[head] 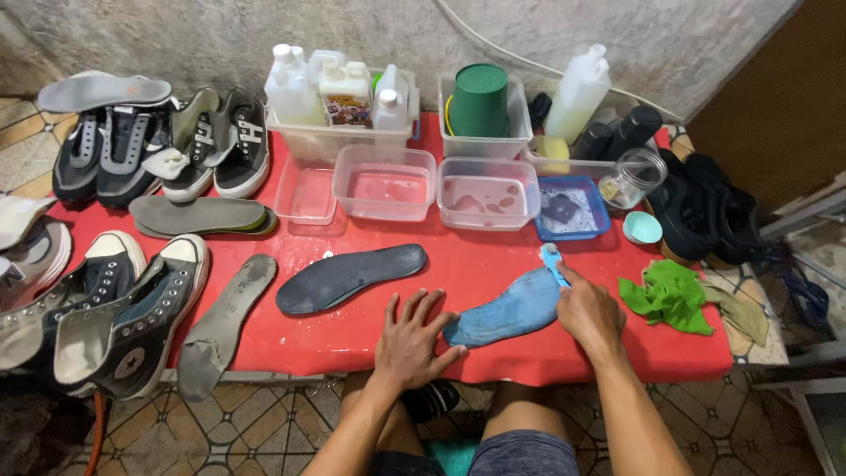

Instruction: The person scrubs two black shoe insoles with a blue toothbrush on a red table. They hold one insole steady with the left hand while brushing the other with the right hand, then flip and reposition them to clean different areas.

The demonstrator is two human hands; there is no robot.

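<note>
Left hand [411,338] lies open, fingers spread, palm down on the red table [493,264]; fingertips press the heel end of the blue insole [511,310]. Right hand [589,310] is closed around a small blue brush [553,262], bristle head at the toe end of the insole. The insole lies flat, lower centre of frame, slanting up to the right.

Surroundings: a dark insole [351,276] just left of the left hand, not touching it. A worn grey insole [220,324] at lower left overhangs the table edge. High-top sneakers [115,317] at far left; more shoes [163,145] at upper left, with a pair of grey insoles [201,216] below them. Across the centre, three clear tubs [385,182] holding shallow liquid, then a blue tray [573,210]. Behind them, a bin of white bottles [339,97] and a bin with an upturned green pot [480,100]. A green rag [667,295] lies just right of the right hand. A glass jar [636,176] and black shoes [705,211] sit at upper right.

Obscured: the brush handle is hidden in the fist. The insole's right edge is covered by the right hand. Contents of the blue tray are hard to make out. The far-left shoes are cut off by the frame edge.
</note>
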